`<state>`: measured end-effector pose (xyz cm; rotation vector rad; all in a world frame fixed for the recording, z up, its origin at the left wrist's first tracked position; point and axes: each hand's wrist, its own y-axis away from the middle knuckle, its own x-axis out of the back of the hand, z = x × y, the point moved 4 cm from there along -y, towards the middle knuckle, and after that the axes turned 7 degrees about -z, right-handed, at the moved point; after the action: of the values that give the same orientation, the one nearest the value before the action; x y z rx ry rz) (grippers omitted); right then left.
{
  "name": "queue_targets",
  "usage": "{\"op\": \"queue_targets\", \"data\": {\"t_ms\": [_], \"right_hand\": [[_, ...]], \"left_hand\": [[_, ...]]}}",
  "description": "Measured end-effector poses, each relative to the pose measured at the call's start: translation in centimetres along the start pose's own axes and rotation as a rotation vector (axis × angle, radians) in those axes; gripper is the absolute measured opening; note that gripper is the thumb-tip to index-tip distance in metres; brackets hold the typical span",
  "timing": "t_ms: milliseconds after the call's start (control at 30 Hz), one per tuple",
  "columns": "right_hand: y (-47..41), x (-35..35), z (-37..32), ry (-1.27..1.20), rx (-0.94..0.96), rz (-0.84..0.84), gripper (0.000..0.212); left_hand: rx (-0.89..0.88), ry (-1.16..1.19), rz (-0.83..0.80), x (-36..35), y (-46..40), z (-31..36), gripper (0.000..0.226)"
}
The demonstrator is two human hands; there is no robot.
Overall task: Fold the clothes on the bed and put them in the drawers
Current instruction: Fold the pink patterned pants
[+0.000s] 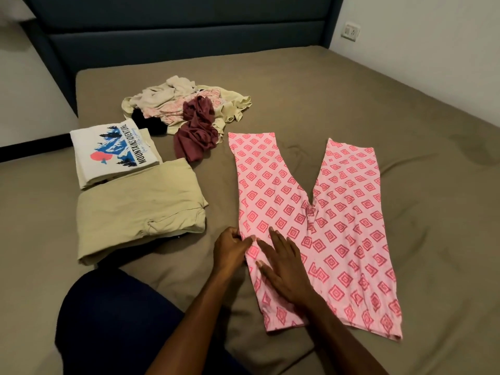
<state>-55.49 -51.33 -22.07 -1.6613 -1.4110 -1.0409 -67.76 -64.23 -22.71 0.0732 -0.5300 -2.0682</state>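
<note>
Pink trousers (335, 212) with a red diamond print lie spread flat on the bed, legs pointing away from me in a V. My left hand (231, 249) pinches their left edge near the waist. My right hand (282, 266) presses flat on the fabric just beside it, fingers straight. To the left lie a folded beige garment (138, 209) and a folded white T-shirt (113, 151) with a mountain print. A loose heap of unfolded clothes (186, 108), cream, pink and maroon, sits farther back.
The bed (405, 117) has an olive-brown sheet and a dark blue headboard (189, 31). A wall socket (350, 30) is at the upper right. My dark-clad knee (113, 326) rests at the bed's near left edge. No drawers are in view.
</note>
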Motion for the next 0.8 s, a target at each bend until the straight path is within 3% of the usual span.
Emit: {"op": "queue_targets", "data": {"t_ms": [100, 233, 367, 500, 633, 800], "right_hand": [[0.4, 0.2, 1.3, -0.269, -0.005, 0.130, 0.058], [0.6, 0.0, 2.0, -0.359, 0.022, 0.204, 0.047], [0.8, 0.3, 1.6, -0.333, -0.036, 0.201, 0.047], [-1.0, 2.0, 0.3, -0.135, -0.080, 0.176, 0.046], [-3.5, 2.6, -0.2, -0.100, -0.125, 0.183, 0.056], [-5.6, 0.9, -0.8, -0.033, -0.085, 0.144, 0.042]], "left_hand": [[0.007, 0.039, -0.019, 0.0, 2.7, 0.6, 0.031], [0.010, -0.002, -0.133, -0.5, 5.7, 1.0, 0.028], [0.078, -0.092, -0.104, -0.1, 7.9, 0.1, 0.024], [0.144, -0.073, -0.045, 0.3, 7.8, -0.4, 0.028], [0.059, -0.222, 0.183, 1.1, 4.7, 1.3, 0.031], [0.073, 0.133, 0.181, 1.2, -4.1, 2.6, 0.050]]}}
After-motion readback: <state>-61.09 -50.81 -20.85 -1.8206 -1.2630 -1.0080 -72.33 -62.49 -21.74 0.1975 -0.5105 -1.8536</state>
